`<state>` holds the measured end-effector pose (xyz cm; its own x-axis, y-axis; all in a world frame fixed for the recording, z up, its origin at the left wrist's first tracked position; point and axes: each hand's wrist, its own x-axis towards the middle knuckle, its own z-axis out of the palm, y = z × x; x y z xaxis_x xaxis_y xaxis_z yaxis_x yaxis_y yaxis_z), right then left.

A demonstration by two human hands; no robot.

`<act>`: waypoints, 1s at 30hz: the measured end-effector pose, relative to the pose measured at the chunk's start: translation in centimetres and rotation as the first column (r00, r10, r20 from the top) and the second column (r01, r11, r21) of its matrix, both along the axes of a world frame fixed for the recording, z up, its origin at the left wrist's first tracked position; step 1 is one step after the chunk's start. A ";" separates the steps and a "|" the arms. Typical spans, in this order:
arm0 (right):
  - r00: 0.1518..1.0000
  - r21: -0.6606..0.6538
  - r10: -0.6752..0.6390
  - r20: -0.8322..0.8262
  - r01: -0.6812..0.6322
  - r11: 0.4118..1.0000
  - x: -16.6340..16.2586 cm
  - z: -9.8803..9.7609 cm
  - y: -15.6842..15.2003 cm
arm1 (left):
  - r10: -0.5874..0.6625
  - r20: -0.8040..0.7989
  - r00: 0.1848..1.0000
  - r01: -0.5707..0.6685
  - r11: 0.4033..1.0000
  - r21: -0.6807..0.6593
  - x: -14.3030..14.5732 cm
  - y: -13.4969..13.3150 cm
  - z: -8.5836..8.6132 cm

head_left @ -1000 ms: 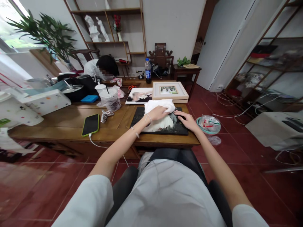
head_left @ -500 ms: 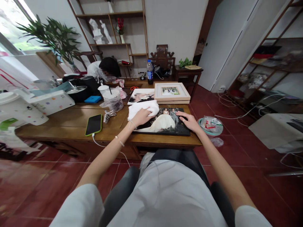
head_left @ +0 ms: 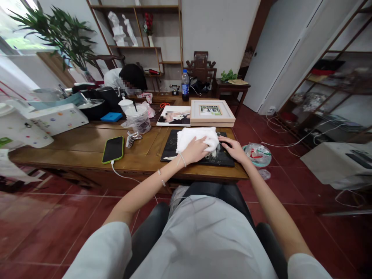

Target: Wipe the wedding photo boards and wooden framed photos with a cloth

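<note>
Our left grip (head_left: 195, 152) is holding a white towel (head_left: 193, 136) on the dark photo panel (head_left: 170, 145) at frame centre, while our right grip (head_left: 236, 150), loosely spread, is resting on its right side.

The bare left hand (head_left: 195, 151) is spread palm-down mid-frame. The bare right hand (head_left: 235, 150) is held loosely open, right of centre.

White cloth (head_left: 188, 135) under the left fingers (head_left: 200, 143) looks fluffy and matt; the dark panel (head_left: 169, 146) by the right fingers (head_left: 226, 140) looks smooth. Beyond the fingers, the pale frame (head_left: 213, 119) looks like matt wood. Around them the table (head_left: 142, 159) is glossy brown wood; left of the fingers, a crumpled wrapper (head_left: 132, 138) shines like foil.
</note>
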<state>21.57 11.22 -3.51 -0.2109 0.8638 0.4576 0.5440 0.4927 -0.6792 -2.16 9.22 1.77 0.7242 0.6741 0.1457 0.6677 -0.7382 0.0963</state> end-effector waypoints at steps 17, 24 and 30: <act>0.999 0.006 0.028 -0.036 -0.027 1.000 -0.3 0.1 -0.1 | 0.250 0.004 0.968 -0.250 0.967 0.042 -6.9 0.3 -0.9; 1.000 0.000 0.003 -0.022 -0.003 1.000 -0.1 -0.1 0.1 | 0.019 0.001 1.000 -0.019 1.000 -0.008 -0.7 -5.0 0.1; 1.000 0.027 -0.011 0.028 0.010 1.000 0.3 -0.3 0.3 | -0.078 0.028 0.997 0.078 0.997 -0.009 0.5 -5.5 -0.1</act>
